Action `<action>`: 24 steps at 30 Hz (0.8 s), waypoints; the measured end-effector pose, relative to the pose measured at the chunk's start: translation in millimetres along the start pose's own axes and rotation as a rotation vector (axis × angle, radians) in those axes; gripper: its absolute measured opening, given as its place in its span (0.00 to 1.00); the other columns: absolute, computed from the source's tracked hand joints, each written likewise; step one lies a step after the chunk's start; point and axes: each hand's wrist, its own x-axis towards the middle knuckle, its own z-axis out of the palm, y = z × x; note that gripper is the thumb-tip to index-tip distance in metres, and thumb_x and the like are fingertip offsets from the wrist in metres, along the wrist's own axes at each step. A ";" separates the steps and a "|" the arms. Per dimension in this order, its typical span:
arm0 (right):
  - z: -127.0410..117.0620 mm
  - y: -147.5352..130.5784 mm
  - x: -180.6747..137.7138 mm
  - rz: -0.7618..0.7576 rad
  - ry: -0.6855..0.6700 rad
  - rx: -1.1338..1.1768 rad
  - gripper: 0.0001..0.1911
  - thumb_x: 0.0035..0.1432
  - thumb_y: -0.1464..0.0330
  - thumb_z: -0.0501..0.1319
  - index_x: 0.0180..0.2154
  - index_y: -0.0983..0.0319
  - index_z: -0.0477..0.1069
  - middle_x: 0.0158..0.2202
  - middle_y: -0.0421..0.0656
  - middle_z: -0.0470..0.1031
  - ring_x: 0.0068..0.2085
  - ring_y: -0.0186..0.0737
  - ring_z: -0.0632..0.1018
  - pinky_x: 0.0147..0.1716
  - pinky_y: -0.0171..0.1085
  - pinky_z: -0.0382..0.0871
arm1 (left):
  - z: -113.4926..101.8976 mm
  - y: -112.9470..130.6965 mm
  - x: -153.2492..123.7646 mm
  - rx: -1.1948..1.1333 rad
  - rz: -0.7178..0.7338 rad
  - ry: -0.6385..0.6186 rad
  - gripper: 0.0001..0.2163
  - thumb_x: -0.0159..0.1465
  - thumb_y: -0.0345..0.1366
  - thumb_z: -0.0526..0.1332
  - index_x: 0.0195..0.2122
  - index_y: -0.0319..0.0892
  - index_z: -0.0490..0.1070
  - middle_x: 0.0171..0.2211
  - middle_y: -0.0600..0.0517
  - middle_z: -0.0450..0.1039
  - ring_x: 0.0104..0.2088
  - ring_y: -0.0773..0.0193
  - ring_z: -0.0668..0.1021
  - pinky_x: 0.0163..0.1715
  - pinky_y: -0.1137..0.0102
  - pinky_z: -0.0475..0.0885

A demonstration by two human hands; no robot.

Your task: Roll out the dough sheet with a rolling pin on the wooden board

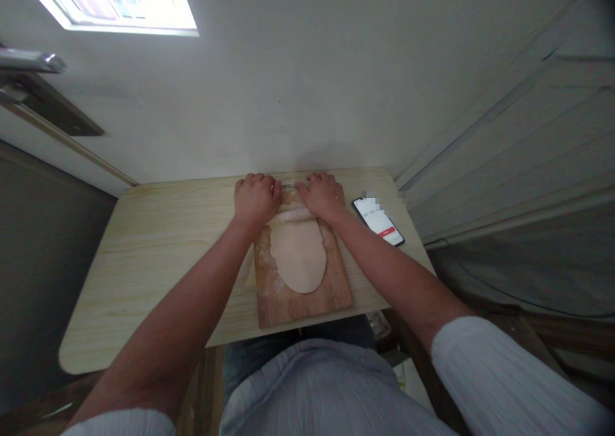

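Note:
A flat oval sheet of dough (pixel 300 257) lies on a wooden board (pixel 307 308) in front of me. Across its far end runs a pale, floury rolling pin (pixel 291 215), whose ends are hidden under my hands. My left hand (pixel 257 196) presses on the left end, fingers curled forward and thumb pointing inward. On the right end, my right hand (pixel 324 194) bears down in the same way. Between my thumbs a thin metal handle (pixel 288 185) shows at the board's far edge. Flour dusts the board along the dough's left side.
The board rests on a light wooden table (pixel 158 257) set against a white wall (pixel 298 90). A phone (pixel 379 220) with a lit screen lies right of the board, close to my right forearm. A door handle (pixel 31 60) juts out at upper left.

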 end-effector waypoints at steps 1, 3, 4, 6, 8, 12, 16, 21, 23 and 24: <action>-0.4 -0.2 -2.0 0.002 0.001 -0.004 0.28 0.70 0.50 0.50 0.54 0.64 0.73 0.54 0.55 0.75 0.55 0.56 0.72 0.52 0.50 0.67 | -0.2 0.6 -1.7 -0.002 0.001 0.001 0.24 0.73 0.44 0.42 0.42 0.40 0.77 0.44 0.40 0.79 0.49 0.47 0.75 0.46 0.56 0.65; -1.0 -0.7 -6.5 0.002 0.010 -0.012 0.28 0.70 0.50 0.50 0.54 0.64 0.73 0.53 0.55 0.75 0.55 0.55 0.72 0.52 0.49 0.66 | -0.4 1.9 -5.5 -0.001 0.011 0.000 0.24 0.73 0.44 0.42 0.42 0.40 0.77 0.44 0.40 0.79 0.48 0.47 0.75 0.45 0.56 0.65; -1.2 -0.9 -9.2 -0.005 0.016 -0.018 0.28 0.69 0.49 0.50 0.53 0.63 0.74 0.53 0.55 0.75 0.54 0.55 0.73 0.51 0.49 0.66 | -0.4 2.6 -7.7 0.003 0.019 -0.003 0.24 0.74 0.44 0.42 0.41 0.40 0.77 0.44 0.40 0.79 0.48 0.47 0.75 0.44 0.56 0.65; -1.7 -1.1 -15.8 -0.026 0.039 -0.030 0.27 0.69 0.50 0.51 0.52 0.63 0.74 0.51 0.54 0.76 0.53 0.55 0.73 0.50 0.49 0.66 | -0.7 4.2 -13.1 0.014 0.033 -0.010 0.23 0.74 0.43 0.42 0.41 0.40 0.76 0.43 0.40 0.79 0.47 0.47 0.76 0.43 0.56 0.65; -2.2 -1.0 -24.1 -0.046 0.071 -0.046 0.25 0.70 0.51 0.51 0.50 0.62 0.75 0.50 0.53 0.76 0.52 0.55 0.73 0.50 0.49 0.64 | -1.8 5.7 -19.4 0.023 0.045 -0.008 0.23 0.74 0.42 0.43 0.40 0.40 0.76 0.42 0.41 0.79 0.46 0.47 0.76 0.42 0.57 0.65; -3.5 -0.8 -42.0 -0.068 0.140 -0.084 0.24 0.72 0.53 0.48 0.48 0.61 0.75 0.50 0.51 0.76 0.52 0.53 0.72 0.53 0.52 0.59 | -9.0 10.6 -33.0 0.043 0.062 0.034 0.22 0.74 0.42 0.43 0.39 0.41 0.76 0.41 0.42 0.79 0.46 0.48 0.76 0.45 0.55 0.65; -5.5 -2.0 -52.6 -0.068 0.200 -0.119 0.24 0.72 0.52 0.47 0.49 0.61 0.74 0.51 0.52 0.76 0.52 0.54 0.71 0.57 0.55 0.54 | -17.3 21.7 -49.1 0.021 0.040 0.118 0.21 0.74 0.44 0.43 0.42 0.43 0.76 0.42 0.42 0.79 0.49 0.48 0.76 0.52 0.52 0.64; -9.3 -3.1 -58.0 -0.024 0.175 -0.101 0.26 0.72 0.51 0.45 0.50 0.60 0.73 0.52 0.53 0.76 0.53 0.53 0.71 0.57 0.56 0.53 | -11.3 34.7 -77.3 -0.092 -0.048 0.109 0.20 0.73 0.44 0.45 0.57 0.44 0.70 0.59 0.42 0.73 0.60 0.48 0.71 0.61 0.48 0.60; -10.1 -1.6 -64.1 -0.029 0.175 -0.089 0.26 0.72 0.51 0.45 0.52 0.60 0.72 0.55 0.53 0.75 0.55 0.53 0.71 0.59 0.57 0.52 | -7.7 36.4 -87.0 -0.088 -0.079 0.076 0.23 0.73 0.45 0.44 0.62 0.44 0.66 0.65 0.41 0.67 0.65 0.47 0.67 0.64 0.43 0.55; -10.0 -0.3 -68.7 -0.039 0.185 -0.081 0.25 0.72 0.52 0.46 0.54 0.59 0.71 0.56 0.52 0.74 0.56 0.53 0.70 0.60 0.58 0.51 | -6.8 36.8 -90.9 -0.085 -0.087 0.054 0.24 0.74 0.45 0.43 0.64 0.44 0.64 0.66 0.41 0.65 0.67 0.47 0.65 0.65 0.42 0.54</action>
